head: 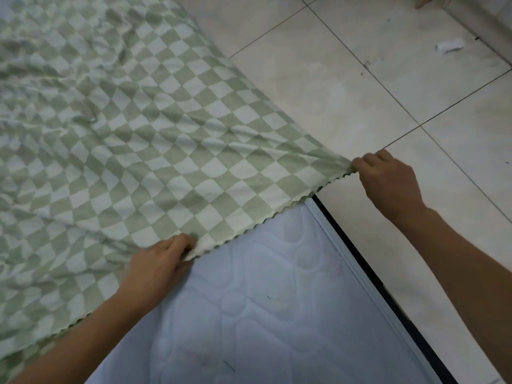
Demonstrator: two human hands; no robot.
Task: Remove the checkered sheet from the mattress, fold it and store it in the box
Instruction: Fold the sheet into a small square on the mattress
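Watching the head feed, here's how I read it. The checkered sheet point(124, 134) covers the far part of the mattress point(263, 300), rumpled, while the near part of the mattress is bare quilted white. The sheet's scalloped hem runs diagonally across the mattress top.

Right hand point(388, 181) is clenched on the sheet's corner, fingers curled round the cloth, and sits just past the mattress's right edge, out over the tiled floor point(360, 92). My guess is it's held out there to pull the hem taut, since the cloth fans into tension creases from that corner.

Left hand point(158, 261) is pinching the same hem partway along, above the middle of the mattress, with a bit of fabric bunched under the fingers. Gripping one hem at two points makes sense to me: it gives a straight edge to lift and carry over for a first fold, rather than dragging a heap.

So I'd say it's early days, with the sheet partly off and no fold made yet. I can't see the box anywhere. There's a scrap of paper point(448, 47) on the floor, well away from the mattress.
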